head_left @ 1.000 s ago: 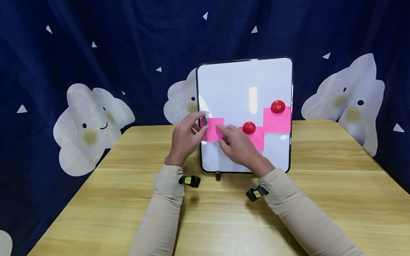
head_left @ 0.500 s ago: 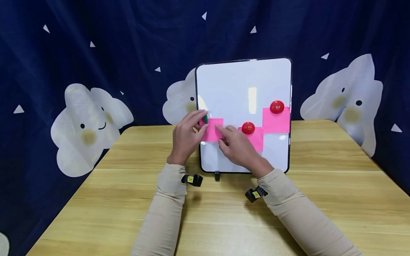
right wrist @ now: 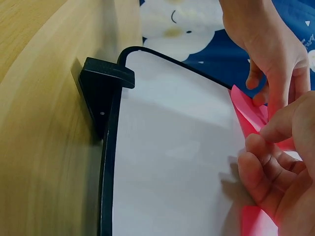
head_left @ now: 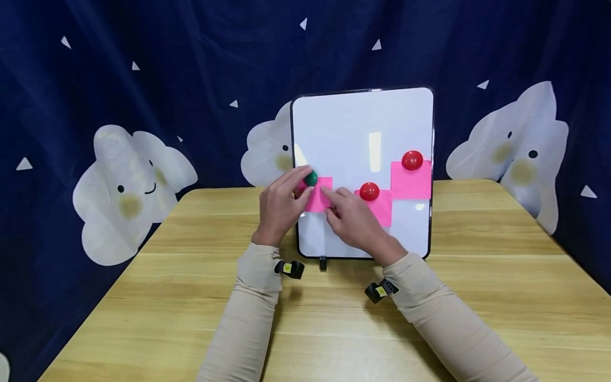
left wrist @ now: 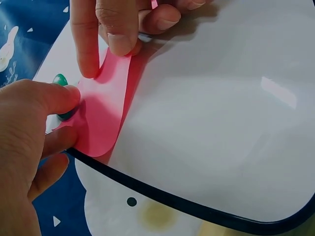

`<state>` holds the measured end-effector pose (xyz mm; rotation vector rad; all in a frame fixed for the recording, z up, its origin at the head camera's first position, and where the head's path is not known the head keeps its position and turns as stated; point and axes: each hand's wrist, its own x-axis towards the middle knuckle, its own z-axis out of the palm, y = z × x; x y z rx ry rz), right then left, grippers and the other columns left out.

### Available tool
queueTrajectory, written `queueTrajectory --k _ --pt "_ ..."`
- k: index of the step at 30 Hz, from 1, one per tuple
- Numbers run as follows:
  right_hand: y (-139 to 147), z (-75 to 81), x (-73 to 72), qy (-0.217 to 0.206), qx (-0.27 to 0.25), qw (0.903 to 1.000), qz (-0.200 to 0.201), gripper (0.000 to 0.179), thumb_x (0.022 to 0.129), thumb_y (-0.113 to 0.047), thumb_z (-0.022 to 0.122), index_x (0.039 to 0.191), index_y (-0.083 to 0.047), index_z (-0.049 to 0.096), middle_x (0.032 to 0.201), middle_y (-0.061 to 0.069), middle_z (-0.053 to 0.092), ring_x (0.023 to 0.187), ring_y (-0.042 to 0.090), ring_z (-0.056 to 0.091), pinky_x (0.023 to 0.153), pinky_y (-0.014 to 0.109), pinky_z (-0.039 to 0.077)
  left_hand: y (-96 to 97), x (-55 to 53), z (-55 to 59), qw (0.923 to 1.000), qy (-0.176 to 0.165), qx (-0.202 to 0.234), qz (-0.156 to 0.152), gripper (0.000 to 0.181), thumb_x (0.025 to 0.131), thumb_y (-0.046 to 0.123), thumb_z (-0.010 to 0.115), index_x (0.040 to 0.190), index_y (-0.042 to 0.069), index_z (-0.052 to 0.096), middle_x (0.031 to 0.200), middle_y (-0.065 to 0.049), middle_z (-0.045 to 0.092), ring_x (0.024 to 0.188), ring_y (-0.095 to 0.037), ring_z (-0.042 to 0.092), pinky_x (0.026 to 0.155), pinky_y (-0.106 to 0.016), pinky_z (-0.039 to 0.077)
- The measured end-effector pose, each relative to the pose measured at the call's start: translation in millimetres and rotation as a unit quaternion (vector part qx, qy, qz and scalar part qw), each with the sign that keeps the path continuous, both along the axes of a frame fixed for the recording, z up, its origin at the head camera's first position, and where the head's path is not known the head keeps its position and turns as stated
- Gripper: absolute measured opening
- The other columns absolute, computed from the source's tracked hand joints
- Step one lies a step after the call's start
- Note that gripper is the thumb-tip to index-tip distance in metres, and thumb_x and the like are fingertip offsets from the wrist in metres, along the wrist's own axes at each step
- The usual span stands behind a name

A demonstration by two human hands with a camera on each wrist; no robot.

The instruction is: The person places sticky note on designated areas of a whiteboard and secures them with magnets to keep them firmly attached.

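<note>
In the head view, my left hand (head_left: 281, 204) pinches a round green magnet (head_left: 311, 178) between fingers and thumb, over the upper part of a pink sticky note (head_left: 319, 200) at the whiteboard's left edge. The left wrist view shows the magnet (left wrist: 60, 80) partly hidden by a finger. My right hand (head_left: 358, 220) touches the same note near its right side with an extended index finger; its other fingers are bent. In the left wrist view the note (left wrist: 106, 113) bows away from the board along its lower edge.
The whiteboard (head_left: 343, 127) stands upright on the wooden table (head_left: 191, 297), held by a black foot (head_left: 323, 263). Two more pink notes, a lower one (head_left: 383, 209) and a higher one (head_left: 410, 185), hang under red magnets (head_left: 369, 191). A blue curtain (head_left: 215, 48) hangs behind.
The green magnet has turned from nearly edge-on to showing its domed face and shifted slightly right with my left hand. My right hand stays in place on the note.
</note>
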<state>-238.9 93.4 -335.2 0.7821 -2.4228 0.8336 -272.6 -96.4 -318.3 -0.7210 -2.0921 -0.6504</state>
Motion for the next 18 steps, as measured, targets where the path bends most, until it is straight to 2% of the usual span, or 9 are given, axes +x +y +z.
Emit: queueTrajectory --k 5,12,18 --pt "-0.1 0.0 0.5 0.001 -0.002 1.0 -0.003 0.054 0.09 -0.007 0.071 0.141 -0.002 0.056 0.083 0.004 0.053 0.068 0.015 0.05 0.059 0.026 0.047 2.2 0.6 1.2 0.9997 0.012 -0.018 0.015 0.038 0.091 0.019 0.076 0.128 0.012 0.07 0.128 -0.003 0.067 0.105 -0.018 0.069 0.07 -0.029 0.056" --pt "0.0 -0.7 1.4 0.007 -0.01 0.9999 -0.001 0.053 0.09 -0.006 0.071 0.141 -0.001 0.056 0.085 0.005 0.054 0.069 0.015 0.05 0.06 0.025 0.048 4.2 1.8 1.1 0.9977 0.026 -0.046 0.043 0.037 0.091 0.022 0.076 0.126 0.011 0.071 0.128 -0.002 0.067 0.112 -0.019 0.067 0.079 -0.031 0.057" --pt "0.7 -0.2 1.0 0.01 -0.015 0.9998 0.0 0.051 0.09 -0.004 0.069 0.139 0.001 0.057 0.084 0.006 0.054 0.068 0.015 0.05 0.058 0.025 0.047 6.0 1.1 0.9 0.9955 0.043 -0.062 0.058 0.037 0.09 0.024 0.077 0.125 0.012 0.072 0.128 -0.001 0.068 0.108 -0.019 0.069 0.076 -0.03 0.057"
